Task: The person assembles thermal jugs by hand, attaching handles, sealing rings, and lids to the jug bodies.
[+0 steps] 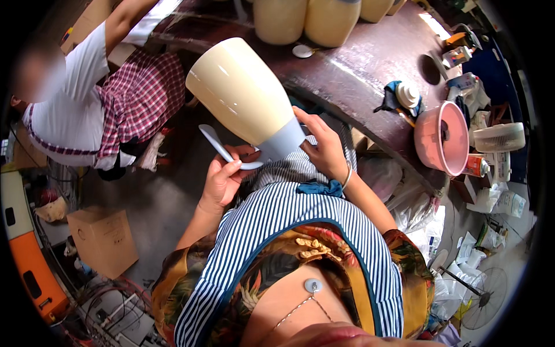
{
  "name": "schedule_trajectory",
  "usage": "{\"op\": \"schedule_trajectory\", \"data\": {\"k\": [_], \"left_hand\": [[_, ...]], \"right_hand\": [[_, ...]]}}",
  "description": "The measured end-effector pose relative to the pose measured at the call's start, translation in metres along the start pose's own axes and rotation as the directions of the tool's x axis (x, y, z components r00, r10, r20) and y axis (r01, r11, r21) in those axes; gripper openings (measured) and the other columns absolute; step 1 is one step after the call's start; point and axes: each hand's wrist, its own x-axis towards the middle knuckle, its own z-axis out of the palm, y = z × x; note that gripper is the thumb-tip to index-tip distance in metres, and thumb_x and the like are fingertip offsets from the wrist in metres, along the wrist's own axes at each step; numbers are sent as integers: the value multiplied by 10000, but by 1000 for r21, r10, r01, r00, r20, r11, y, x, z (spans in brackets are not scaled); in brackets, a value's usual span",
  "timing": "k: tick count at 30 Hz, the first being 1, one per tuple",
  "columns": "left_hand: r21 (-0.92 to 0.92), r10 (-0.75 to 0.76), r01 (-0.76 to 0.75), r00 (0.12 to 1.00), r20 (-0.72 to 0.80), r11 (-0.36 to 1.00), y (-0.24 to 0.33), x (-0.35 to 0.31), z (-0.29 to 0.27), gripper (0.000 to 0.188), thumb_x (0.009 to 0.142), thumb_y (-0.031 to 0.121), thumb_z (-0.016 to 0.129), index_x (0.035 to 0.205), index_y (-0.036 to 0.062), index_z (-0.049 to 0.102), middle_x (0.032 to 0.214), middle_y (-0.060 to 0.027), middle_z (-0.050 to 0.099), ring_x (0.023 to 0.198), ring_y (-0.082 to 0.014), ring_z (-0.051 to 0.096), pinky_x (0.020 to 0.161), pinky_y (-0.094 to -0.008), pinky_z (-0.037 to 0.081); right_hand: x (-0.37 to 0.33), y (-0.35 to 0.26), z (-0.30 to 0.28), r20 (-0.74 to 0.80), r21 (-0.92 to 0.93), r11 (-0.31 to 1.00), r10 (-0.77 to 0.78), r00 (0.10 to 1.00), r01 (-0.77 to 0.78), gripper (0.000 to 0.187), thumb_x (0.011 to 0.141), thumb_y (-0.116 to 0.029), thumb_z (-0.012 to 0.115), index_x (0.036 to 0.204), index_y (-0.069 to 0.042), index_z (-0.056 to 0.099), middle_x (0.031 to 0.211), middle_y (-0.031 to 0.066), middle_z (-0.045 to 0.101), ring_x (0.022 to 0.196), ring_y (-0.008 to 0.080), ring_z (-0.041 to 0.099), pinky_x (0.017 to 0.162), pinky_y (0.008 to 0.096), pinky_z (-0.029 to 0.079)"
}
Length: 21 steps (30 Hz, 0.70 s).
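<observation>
A glossy cream jug (240, 92) with a grey-blue collar (281, 140) is tilted in front of me, its wide cream end up and to the left. My right hand (325, 144) grips the collar from the right, thumb and fingers pressed against it. Between the thumb and fingers of my left hand (224, 180) is a curved grey-blue handle (213, 139) beside the collar. Whether the handle is joined to the collar I cannot tell.
Several similar cream jugs (280, 22) stand on the dark worktable (361, 75), near a small white round piece (302, 51). At right are a pink basin (425, 139) and a white stacked part (408, 95). A co-worker (87, 87) is at left, above a cardboard box (104, 240).
</observation>
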Motion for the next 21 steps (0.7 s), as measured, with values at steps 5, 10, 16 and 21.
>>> {"op": "schedule_trajectory", "data": {"k": [5,10,16,21], "left_hand": [[24,-39,42,993,-114,999,14,-35,-36,125,920,102,592,1002,44,517,1072,-175,604,1089,-313,623,922,-478,552],[51,40,-56,962,270,997,4,5,17,458,906,440,642,1026,12,527,1050,-179,587,1009,-279,597,999,-446,451],[555,154,-338,923,352,760,23,85,84,182,1026,172,497,1053,7,569,1050,-100,645,984,-174,619,919,-303,482],[654,239,-325,946,221,683,3,133,94,127,1016,92,496,995,15,595,997,-65,653,917,-121,607,878,-265,485]], "right_hand": [[-10,2,36,-20,-188,962,-205,978,198,494,727,-2,704,1208,-59,606,821,91,661,729,251,653,632,347,530],[-4,-28,-54,-107,-565,698,-591,799,440,276,667,0,671,943,2,683,713,58,572,591,201,561,533,323,468],[-37,-78,-246,-728,-161,971,5,686,-178,160,979,-183,609,968,-25,620,743,-13,585,615,52,563,565,178,429],[-34,-38,-429,-726,-52,839,341,597,-542,173,974,-208,594,884,-62,619,669,8,609,517,49,521,481,198,415]]}}
